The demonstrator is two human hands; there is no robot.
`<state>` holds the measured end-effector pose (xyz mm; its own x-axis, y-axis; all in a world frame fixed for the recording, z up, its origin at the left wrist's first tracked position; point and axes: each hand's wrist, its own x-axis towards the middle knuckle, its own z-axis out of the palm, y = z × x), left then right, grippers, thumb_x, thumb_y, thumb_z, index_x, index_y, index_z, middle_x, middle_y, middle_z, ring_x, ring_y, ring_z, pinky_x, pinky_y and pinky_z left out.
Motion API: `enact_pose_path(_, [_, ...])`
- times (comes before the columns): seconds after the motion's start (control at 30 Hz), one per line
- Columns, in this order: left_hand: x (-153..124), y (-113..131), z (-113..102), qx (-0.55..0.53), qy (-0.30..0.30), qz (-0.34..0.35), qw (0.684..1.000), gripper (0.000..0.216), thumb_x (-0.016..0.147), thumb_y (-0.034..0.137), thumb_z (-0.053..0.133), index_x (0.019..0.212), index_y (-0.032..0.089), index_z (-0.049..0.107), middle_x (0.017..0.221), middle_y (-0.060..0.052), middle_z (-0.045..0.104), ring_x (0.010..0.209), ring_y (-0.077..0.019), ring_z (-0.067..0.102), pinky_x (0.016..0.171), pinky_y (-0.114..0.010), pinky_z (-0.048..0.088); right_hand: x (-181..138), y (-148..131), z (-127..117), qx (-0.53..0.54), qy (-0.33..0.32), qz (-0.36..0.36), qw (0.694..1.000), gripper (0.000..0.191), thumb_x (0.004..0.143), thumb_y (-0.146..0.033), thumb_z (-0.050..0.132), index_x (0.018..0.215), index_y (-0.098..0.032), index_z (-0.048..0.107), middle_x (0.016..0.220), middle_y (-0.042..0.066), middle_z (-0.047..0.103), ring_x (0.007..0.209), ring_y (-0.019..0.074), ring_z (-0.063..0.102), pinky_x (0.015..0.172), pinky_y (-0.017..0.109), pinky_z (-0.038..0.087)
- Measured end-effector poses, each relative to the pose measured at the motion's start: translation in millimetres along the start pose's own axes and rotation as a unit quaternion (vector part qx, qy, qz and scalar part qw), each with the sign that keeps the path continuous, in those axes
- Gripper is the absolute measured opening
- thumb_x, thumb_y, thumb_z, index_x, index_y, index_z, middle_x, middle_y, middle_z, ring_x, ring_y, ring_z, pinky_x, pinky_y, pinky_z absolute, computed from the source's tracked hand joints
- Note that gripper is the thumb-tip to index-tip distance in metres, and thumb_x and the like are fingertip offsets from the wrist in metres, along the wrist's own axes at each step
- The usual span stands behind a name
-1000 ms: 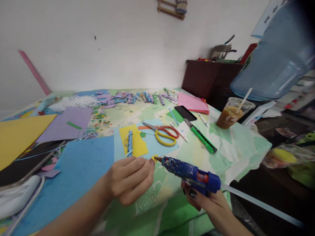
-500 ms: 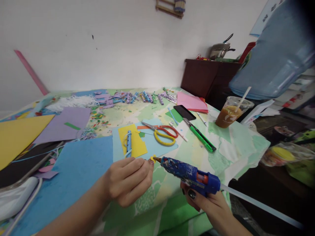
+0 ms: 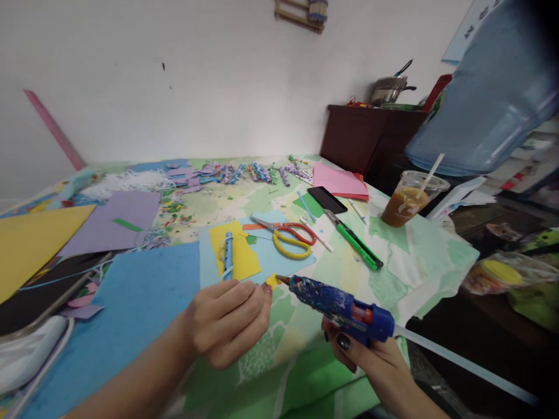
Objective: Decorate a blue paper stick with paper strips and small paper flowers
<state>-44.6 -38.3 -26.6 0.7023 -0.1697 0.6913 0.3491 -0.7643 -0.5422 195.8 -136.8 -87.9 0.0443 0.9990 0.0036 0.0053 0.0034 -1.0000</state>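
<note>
Between thumb and fingertips, my left hand (image 3: 233,323) pinches a small yellow paper piece (image 3: 273,281). My right hand (image 3: 371,361) is wrapped round the handle of a blue hot glue gun (image 3: 345,308), whose nozzle points left and meets or nearly meets the yellow piece. A long whitish glue stick (image 3: 467,361) juts from the gun's back end. Just beyond my left hand a blue rolled paper tube (image 3: 229,256) with a light string lies on a yellow sheet (image 3: 244,256). Scissors (image 3: 288,240) with red and yellow handles lie behind the gun, blades pointing left.
A green utility knife (image 3: 358,244), a phone (image 3: 327,199) and pens lie right of the scissors. A cup of brown drink (image 3: 406,201) stands at the table's right edge. Blue felt-like sheet (image 3: 144,302) spreads on the left. Small decorated rolls (image 3: 259,172) and scraps line the back.
The glue gun has shifted slightly right, and more of the yellow piece shows at its nozzle. My left hand stays nearly in place.
</note>
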Motion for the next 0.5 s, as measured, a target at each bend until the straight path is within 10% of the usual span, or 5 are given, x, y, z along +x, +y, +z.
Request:
enact_pose_path(0.33, [-6.9,2.0,7.3,-0.028,0.022,-0.010,0.999,0.011,0.079,-0.001,0.062,0.077,0.009,0.066,0.076,-0.006,0.070,0.070,-0.0156,0.063,0.060,-0.028,0.054,-0.1,-25.1,-1.8,-0.083,0.000,-0.090,0.992,0.032,0.075,-0.048,0.066,0.088,-0.020,0.067,0.075,0.007,0.064,0.064,0.0195,0.056,0.058,0.030,0.047])
enact_pose_path(0.5, [-11.3,-2.3,13.6,-0.090,0.049,-0.146,0.984,0.010,0.080,0.003,0.062,0.085,0.011,0.066,0.074,-0.005,0.070,0.068,-0.0148,0.063,0.063,-0.028,0.054,18.9,-33.8,-35.2,-0.334,0.097,-0.145,0.927,0.020,0.079,-0.037,0.059,0.095,-0.024,0.060,0.087,0.005,0.065,0.073,0.0208,0.061,0.063,0.028,0.047])
